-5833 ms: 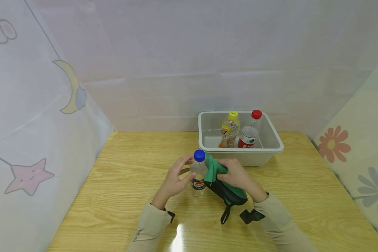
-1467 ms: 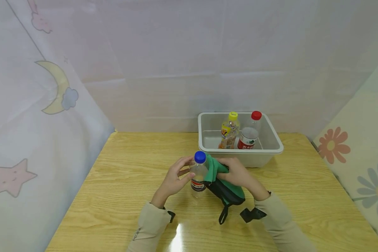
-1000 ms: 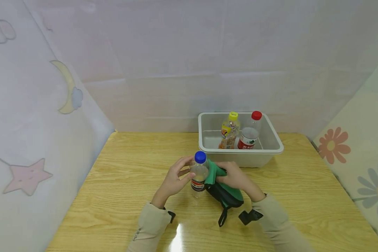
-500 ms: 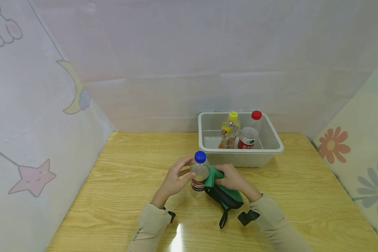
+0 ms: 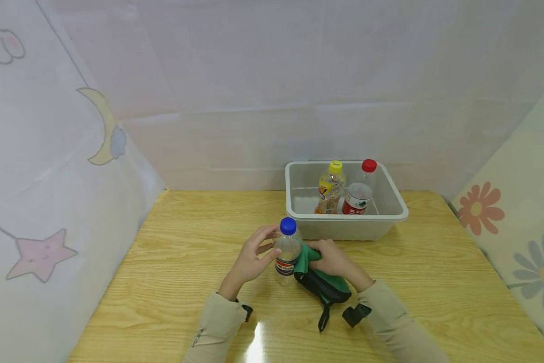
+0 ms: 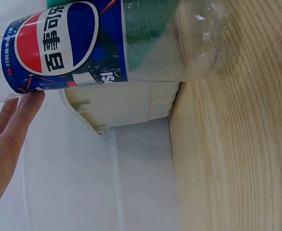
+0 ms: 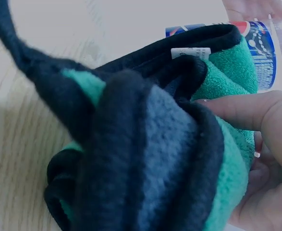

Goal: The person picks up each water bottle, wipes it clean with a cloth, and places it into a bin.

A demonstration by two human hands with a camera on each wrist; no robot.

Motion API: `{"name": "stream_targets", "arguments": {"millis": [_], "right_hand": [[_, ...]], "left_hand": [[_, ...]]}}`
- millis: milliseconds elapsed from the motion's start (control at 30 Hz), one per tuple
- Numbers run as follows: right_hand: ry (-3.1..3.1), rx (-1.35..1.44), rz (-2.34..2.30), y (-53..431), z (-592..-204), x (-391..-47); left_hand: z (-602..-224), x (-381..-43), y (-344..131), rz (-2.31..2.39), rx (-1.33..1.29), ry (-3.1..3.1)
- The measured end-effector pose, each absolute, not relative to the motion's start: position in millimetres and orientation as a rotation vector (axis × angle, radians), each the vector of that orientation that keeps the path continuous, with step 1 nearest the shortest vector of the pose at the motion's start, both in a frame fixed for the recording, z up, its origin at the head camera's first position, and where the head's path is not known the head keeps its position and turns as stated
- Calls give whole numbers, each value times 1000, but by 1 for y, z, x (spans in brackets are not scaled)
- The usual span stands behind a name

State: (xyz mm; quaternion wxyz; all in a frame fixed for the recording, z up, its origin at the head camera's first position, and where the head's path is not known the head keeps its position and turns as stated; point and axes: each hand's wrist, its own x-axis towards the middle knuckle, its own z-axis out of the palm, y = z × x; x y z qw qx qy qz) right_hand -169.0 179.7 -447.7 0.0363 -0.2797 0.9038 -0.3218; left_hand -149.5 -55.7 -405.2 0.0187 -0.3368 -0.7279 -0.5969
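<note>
An empty clear plastic bottle [image 5: 284, 264] with a blue cap and a blue-and-red cola label stands upright on the table. My left hand [image 5: 252, 257] holds it from the left, thumb in front and fingers behind; the left wrist view shows fingertips [image 6: 32, 98] at the label's edge. Bunched in my right hand [image 5: 333, 259] is a green cleaning cloth [image 5: 309, 257] with black edging and a hanging loop. Its folded end lies against the bottle's right side. The right wrist view has the thumb pressing into the folds of the cloth [image 7: 227, 168].
Behind the hands, a light grey plastic bin [image 5: 344, 229] stands at the back of the wooden table [image 5: 199, 227]. Inside it are a yellow-capped bottle [image 5: 330, 189] and a red-capped bottle [image 5: 360, 189]. White patterned sheets [image 5: 235, 75] hang around the table.
Over the last second and a half, my right hand and the cloth have slid down along the bottle's right side, toward me. My left hand and the bottle keep their place.
</note>
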Motion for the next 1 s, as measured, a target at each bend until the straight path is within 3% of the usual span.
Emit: {"name": "stream_targets", "arguments": {"millis": [1000], "right_hand": [[2940, -835, -926, 234, -438, -140]], "left_hand": [[-407, -149, -56, -1825, -1045, -2281]]}}
